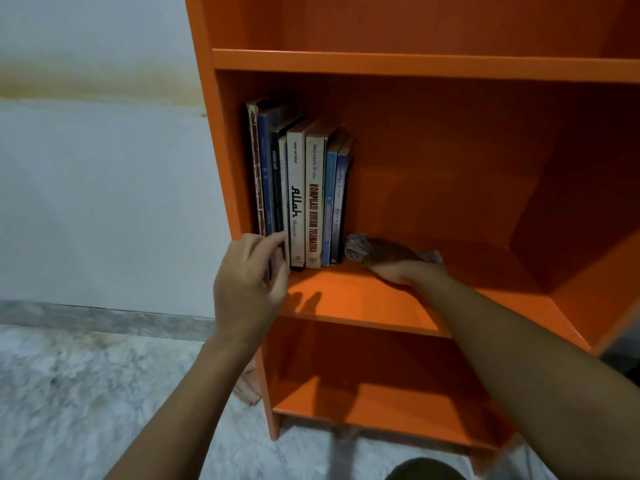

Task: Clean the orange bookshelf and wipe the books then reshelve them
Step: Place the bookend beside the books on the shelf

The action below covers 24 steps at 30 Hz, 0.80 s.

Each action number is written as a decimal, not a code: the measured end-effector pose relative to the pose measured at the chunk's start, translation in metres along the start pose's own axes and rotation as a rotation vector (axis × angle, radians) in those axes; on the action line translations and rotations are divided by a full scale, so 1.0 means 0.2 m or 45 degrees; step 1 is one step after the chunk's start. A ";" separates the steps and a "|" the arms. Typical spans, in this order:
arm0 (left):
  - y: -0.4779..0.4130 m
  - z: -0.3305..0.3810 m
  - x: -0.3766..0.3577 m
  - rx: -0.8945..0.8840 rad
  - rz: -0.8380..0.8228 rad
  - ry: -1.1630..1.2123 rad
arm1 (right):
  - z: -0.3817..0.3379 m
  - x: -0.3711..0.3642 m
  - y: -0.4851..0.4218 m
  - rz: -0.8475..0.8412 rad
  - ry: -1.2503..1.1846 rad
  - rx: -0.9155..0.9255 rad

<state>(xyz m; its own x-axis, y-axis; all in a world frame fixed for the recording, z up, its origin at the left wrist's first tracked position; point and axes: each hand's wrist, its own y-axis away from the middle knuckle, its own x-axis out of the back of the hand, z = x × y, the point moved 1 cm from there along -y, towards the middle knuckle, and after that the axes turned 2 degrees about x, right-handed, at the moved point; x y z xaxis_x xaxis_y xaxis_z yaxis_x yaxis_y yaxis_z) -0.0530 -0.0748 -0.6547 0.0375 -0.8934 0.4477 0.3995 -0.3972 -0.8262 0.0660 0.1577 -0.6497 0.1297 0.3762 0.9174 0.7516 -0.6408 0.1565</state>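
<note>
The orange bookshelf [398, 64] fills the upper right of the head view. Several books [304, 195] stand upright at the left end of its middle shelf [346, 303]. My left hand [251, 282] reaches to the bottoms of the leftmost books, its fingertips touching their spines. My right hand [398, 266] lies on the middle shelf just right of the books, pressing a grey cloth [358, 245] onto the board. The cloth shows at both sides of the hand.
The shelf above and the bottom shelf [381, 407] hold nothing visible. A pale wall [104, 202] and a marbled floor [86, 393] lie to the left. A crumpled pinkish thing [247, 382] sits on the floor by the shelf's left foot.
</note>
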 end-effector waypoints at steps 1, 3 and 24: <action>0.02 -0.01 0.01 0.133 0.061 0.012 | -0.03 -0.03 0.04 -0.016 0.008 -0.037; 0.04 -0.02 0.03 0.395 0.153 0.065 | -0.08 -0.09 0.09 0.011 0.063 -0.003; 0.01 -0.06 0.08 0.675 -0.015 0.280 | -0.39 -0.30 0.53 0.062 -0.305 0.785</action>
<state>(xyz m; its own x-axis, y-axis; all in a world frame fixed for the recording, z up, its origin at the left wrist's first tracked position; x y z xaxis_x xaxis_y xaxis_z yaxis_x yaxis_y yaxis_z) -0.0634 -0.0927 -0.6537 -0.1387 -0.9347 0.3272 0.8057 -0.2986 -0.5115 0.0869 0.0153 -0.6603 0.2596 0.5404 0.8003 0.9645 -0.1871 -0.1865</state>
